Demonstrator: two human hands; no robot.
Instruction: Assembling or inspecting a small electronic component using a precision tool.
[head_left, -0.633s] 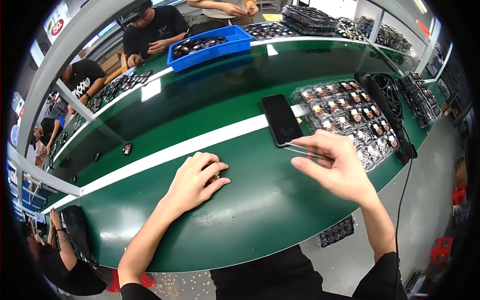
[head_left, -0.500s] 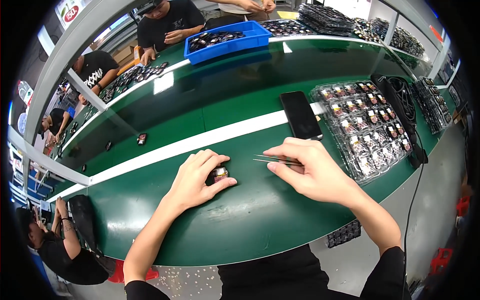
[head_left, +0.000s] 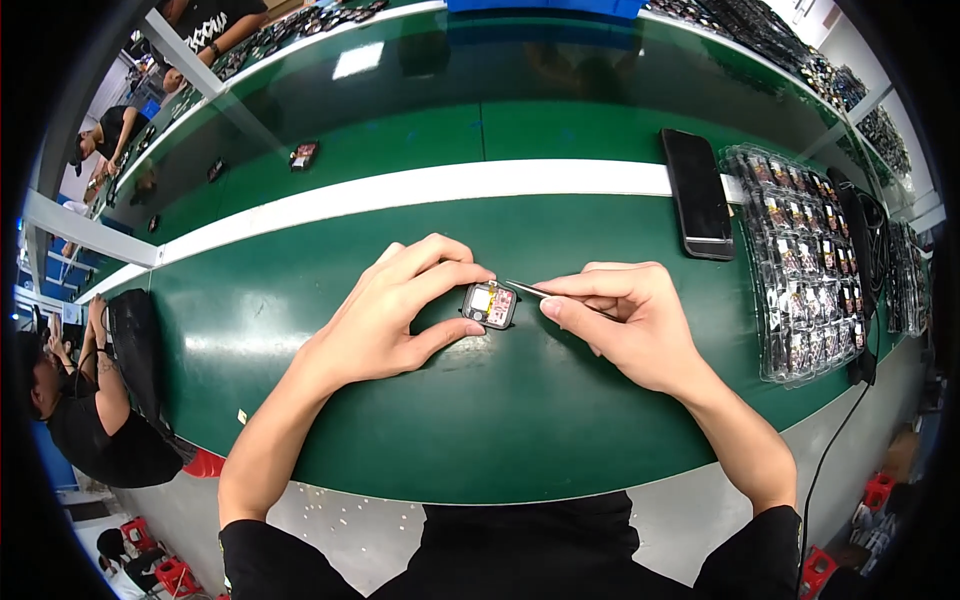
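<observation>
Small square module (head_left: 489,304) steadied on green tabletop (head_left: 400,430).
Left hand (head_left: 400,315) pinching module between thumb and forefinger; right hand (head_left: 625,325) pinching tweezers (head_left: 540,292), tip touching module.

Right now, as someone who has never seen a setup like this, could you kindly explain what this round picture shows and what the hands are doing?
The picture comes from a wide fisheye camera worn on a person's head, looking down, so straight edges bend. The two bare forearms from the lower edge are that person's own. The left hand steadies a small square module on the green work surface. The right hand holds thin metal tweezers, tips at the module's edge. To the right lie a dark phone, face up, and a clear tray of small parts. Other people work at the far left.
</observation>
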